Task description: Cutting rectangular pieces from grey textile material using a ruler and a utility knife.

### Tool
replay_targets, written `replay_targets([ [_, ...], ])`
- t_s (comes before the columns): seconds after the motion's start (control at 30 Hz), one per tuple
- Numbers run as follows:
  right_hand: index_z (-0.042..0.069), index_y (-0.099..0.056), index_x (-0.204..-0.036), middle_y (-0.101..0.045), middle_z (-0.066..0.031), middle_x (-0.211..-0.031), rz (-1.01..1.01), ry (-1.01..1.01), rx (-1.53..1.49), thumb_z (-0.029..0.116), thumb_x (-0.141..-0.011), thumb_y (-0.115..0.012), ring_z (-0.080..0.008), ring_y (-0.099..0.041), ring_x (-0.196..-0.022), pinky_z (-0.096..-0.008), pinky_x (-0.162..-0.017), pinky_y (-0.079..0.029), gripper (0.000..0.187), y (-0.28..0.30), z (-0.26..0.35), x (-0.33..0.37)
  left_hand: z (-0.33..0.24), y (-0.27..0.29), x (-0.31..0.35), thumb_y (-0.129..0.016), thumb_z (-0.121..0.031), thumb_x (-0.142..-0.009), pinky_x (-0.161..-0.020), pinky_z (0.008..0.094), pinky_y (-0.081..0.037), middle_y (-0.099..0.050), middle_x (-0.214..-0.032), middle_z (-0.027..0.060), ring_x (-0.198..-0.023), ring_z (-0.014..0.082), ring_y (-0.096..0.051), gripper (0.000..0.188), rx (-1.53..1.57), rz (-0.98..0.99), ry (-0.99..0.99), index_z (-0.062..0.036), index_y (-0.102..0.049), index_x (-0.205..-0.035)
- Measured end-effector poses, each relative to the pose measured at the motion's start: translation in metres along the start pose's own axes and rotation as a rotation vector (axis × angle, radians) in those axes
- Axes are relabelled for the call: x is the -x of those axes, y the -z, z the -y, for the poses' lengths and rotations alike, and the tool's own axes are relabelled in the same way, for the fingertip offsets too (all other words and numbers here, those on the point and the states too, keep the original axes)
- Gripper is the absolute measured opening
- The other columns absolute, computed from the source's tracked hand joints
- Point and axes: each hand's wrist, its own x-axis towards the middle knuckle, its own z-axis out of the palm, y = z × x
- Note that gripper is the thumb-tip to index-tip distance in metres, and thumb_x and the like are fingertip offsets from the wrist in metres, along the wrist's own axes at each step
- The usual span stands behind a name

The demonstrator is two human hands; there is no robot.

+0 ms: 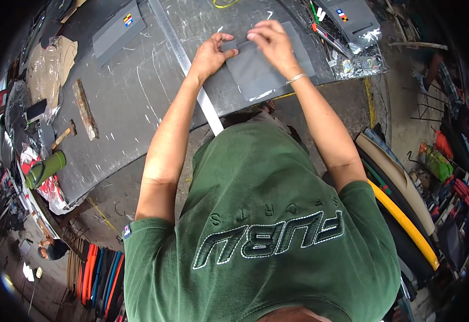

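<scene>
A dark grey flat panel lies on the dark work table, close to its near edge. Resting at the panel's left edge, my left hand holds its thumb and fingers apart with nothing seen between them. Above the panel's upper part is my right hand, its fingers curled and the tips drawn together; anything in them is too small and blurred to make out. A long metal ruler runs under my left wrist and past the table edge.
Left lie another grey panel with a coloured patch, a wood stick, a hammer and a green cylinder. Right are a patched grey piece, a red-and-black cutter and clear plastic. Rolls stand right.
</scene>
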Motion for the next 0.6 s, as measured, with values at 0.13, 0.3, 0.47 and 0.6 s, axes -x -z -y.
replay_targets([
  [0.13, 0.005, -0.069, -0.104, -0.071, -0.0059, -0.093, -0.485, -0.65, -0.838, 0.013, -0.097, -0.074, -0.0133, -0.064, -0.068, -0.0262, -0.058, -0.05, 0.012, 0.031, -0.009, -0.019, 0.006, 0.001, -0.002, -0.087, -0.013, -0.082, -0.061, 0.0242, -0.042, -0.062, -0.078, -0.0036, -0.068, 0.0062, -0.051, 0.05, 0.059, -0.012, 0.076, -0.0047, -0.063, -0.126],
  [0.3, 0.007, -0.053, -0.111, -0.067, -0.0074, -0.087, -0.899, -0.674, -1.058, 0.011, -0.101, -0.067, -0.0178, -0.064, -0.068, -0.0314, -0.057, -0.052, 0.018, 0.089, -0.065, -0.022, 0.014, 0.01, -0.007, -0.088, -0.012, -0.081, -0.065, 0.025, -0.047, -0.068, -0.084, 0.0009, -0.074, 0.0083, -0.058, 0.051, 0.164, 0.029, 0.183, -0.0016, -0.065, -0.125],
  [0.47, 0.007, -0.056, -0.105, -0.068, -0.0092, -0.086, -0.918, -0.434, -0.949, 0.012, -0.099, -0.07, -0.0181, -0.063, -0.064, -0.0302, -0.055, -0.052, 0.015, 0.149, -0.078, -0.016, 0.004, 0.023, 0.006, -0.089, -0.013, -0.081, -0.064, 0.0256, -0.052, -0.072, -0.094, 0.0039, -0.079, 0.01, -0.063, 0.053, 0.266, 0.01, 0.288, -0.001, -0.066, -0.127],
  [0.6, 0.008, -0.068, -0.11, -0.061, 0.0015, -0.069, -0.767, -0.448, -0.602, 0.025, -0.103, -0.065, -0.0067, -0.051, -0.049, -0.0217, -0.043, -0.038, 0.018, 0.128, -0.048, -0.037, 0.005, 0.037, 0.021, -0.086, -0.02, -0.087, -0.063, 0.0241, -0.053, -0.072, -0.093, 0.0033, -0.077, 0.0091, -0.064, 0.054, 0.243, -0.061, 0.349, 0.001, -0.062, -0.131],
])
